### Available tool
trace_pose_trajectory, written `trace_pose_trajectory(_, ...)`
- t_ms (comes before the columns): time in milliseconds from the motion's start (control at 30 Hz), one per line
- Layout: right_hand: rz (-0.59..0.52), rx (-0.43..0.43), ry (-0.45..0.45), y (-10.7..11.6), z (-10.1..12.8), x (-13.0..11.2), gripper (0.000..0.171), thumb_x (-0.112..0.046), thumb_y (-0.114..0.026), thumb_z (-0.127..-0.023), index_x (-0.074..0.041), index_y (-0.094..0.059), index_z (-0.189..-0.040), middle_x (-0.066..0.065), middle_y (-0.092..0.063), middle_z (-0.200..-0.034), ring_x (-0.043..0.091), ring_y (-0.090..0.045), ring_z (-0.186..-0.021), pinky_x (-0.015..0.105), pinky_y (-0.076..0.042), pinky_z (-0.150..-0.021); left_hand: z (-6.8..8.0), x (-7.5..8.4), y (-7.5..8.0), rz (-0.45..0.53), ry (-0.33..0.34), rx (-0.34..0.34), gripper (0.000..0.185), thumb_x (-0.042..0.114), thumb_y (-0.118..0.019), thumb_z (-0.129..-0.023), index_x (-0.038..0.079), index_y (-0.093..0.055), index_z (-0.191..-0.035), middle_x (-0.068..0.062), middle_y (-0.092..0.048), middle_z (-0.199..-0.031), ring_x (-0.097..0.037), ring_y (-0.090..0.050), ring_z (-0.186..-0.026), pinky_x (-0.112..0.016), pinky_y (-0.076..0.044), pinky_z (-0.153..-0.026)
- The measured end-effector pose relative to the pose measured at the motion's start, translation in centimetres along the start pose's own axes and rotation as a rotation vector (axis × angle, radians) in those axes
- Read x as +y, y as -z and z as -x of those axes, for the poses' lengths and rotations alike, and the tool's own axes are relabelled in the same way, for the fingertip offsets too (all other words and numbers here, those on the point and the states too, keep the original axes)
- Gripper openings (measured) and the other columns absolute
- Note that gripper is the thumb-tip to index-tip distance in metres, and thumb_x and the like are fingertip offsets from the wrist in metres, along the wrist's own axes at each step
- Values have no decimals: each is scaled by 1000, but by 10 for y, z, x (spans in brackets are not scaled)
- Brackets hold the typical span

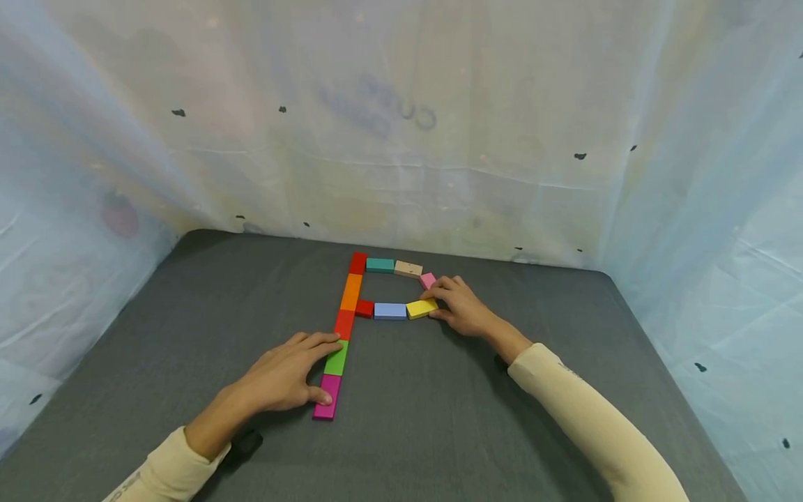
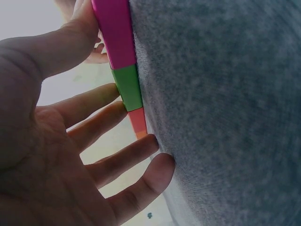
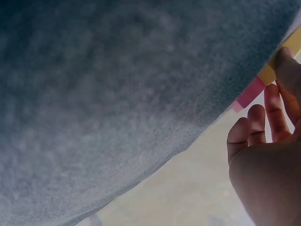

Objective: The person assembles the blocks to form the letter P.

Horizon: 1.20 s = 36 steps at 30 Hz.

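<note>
Flat coloured blocks lie end to end in the shape of a letter P in the head view. My left hand (image 1: 282, 373) has its thumb on the magenta block (image 1: 324, 410) and its forefinger on the green block (image 1: 335, 361), fingers extended. Above these run a red-orange block (image 1: 343, 325), an orange block (image 1: 351, 291) and a red block (image 1: 358, 263). My right hand (image 1: 464, 309) pinches the right end of the yellow block (image 1: 419, 309) between thumb and fingers. Just behind it sits a pink block (image 1: 427, 279), partly covered by the fingers; the right wrist view shows it beside the yellow block (image 3: 268, 74).
The loop's top holds a teal block (image 1: 380, 265) and a beige block (image 1: 409, 268). Its bottom has a short red block (image 1: 364, 309) and a light blue block (image 1: 390, 312). Grey cloth covers the table (image 1: 401, 425); pale sheeting (image 1: 401, 139) hangs behind and at both sides.
</note>
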State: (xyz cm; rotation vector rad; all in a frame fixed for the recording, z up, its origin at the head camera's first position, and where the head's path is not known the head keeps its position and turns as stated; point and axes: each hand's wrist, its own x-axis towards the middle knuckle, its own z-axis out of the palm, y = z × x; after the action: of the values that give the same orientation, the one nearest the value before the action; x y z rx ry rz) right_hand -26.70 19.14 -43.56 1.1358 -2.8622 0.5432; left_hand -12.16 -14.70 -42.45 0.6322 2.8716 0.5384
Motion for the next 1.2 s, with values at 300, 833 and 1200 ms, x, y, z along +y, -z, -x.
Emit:
trace_pose_trajectory(300,4,-1,5,1,2,-2,34,-23,-67,-89,-18,-64,-122,6,-56,-121,22,-44,-102,42,-38,-91,1,0,-1,4,-3,1,85,46,-83,-66,26,-48,-141,6,-43,-147,-21,-43,-127,-52,-48,-89)
trace_pose_trajectory(833,-45,-22,-41,2,1,-2,36,-23,-66,-90,-18,-63,-125,7,-54,-123,24,-43,-107,45,-38,-95,2,1,1,2,-3,6,85,45,-83,-66,26,-48,-140,5,-43,-147,-22,-43,-128,-52,-48,-89)
trace_pose_trajectory(1200,-69,-9,-64,4,3,2,41,-26,-70,-87,-17,-61,-126,6,-52,-124,23,-42,-107,45,-36,-95,1,1,-1,4,-2,3,85,46,-83,-66,26,-48,-140,5,-42,-148,-22,-43,-128,-52,-48,-90)
